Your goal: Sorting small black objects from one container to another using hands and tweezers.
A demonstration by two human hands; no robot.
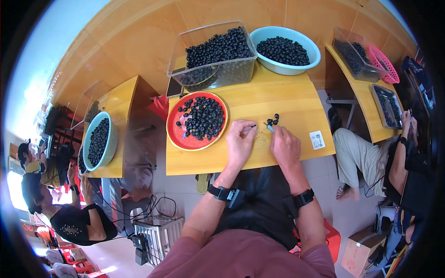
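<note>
My left hand (240, 141) is closed, thumb and fingers pinching a small black round bead (253, 127) over the wooden table (208, 160). In my right hand (285, 144) is a small tool with a light blue handle (270, 128); its thin dark tip points up and left. Just beyond that tip lie a few loose black beads (276, 116). Dark crumbs are scattered on the wood between my hands. To the left of my left hand stands a red round tray (171, 125) with a yellow rim, holding many black beads.
At the table's far edge stand a clear plastic bin (232, 73) and a light blue basin (315, 55), both holding black beads. A white label (317, 140) is stuck near the right edge. People sit at side tables, left beside a blue basin (111, 143), right beside a tray (376, 92).
</note>
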